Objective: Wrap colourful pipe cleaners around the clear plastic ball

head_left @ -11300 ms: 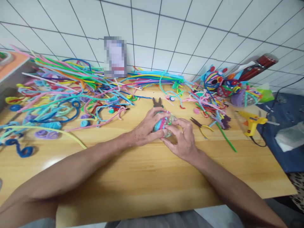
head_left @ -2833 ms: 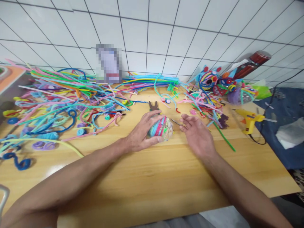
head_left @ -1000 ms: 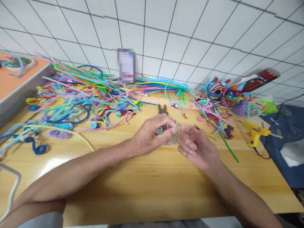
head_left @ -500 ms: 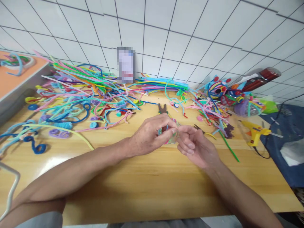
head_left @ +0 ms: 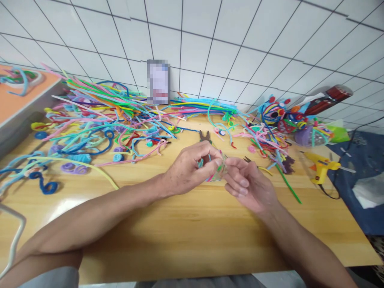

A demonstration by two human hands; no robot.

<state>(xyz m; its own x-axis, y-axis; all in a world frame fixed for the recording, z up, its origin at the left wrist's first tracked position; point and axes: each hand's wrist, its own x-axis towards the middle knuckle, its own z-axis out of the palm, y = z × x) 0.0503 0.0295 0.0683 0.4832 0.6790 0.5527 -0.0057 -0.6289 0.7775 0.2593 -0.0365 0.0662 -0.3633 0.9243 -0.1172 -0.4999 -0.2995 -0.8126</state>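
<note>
Between my hands, over the middle of the table, is a small clear craft piece (head_left: 221, 173) with pink, green and teal bits on it; its full shape is hidden by my fingers. My left hand (head_left: 196, 166) is closed on it, thumb and fingers pinching its near side. My right hand (head_left: 249, 182) meets it from the right, thumb and index fingertip together at its edge, the other fingers curled. Whether the right fingertips hold a part of it or something finer, I cannot tell. Just beyond my left hand lie pliers (head_left: 205, 137), jaws pointing away.
Heaps of pipe cleaners (head_left: 102, 100) cover the back and left. Right of my hands lie yellow-handled cutters (head_left: 264, 169), partly hidden, and a yellow glue gun (head_left: 321, 169) with its cord. Finished-looking colourful figures (head_left: 274, 114) and a dark red flask (head_left: 328, 100) stand behind. A phone (head_left: 159, 82) leans on the wall.
My right fingertips have drawn very slightly away from my left ones, so more of the clear piece shows between them. Otherwise the hands stay in place.
</note>
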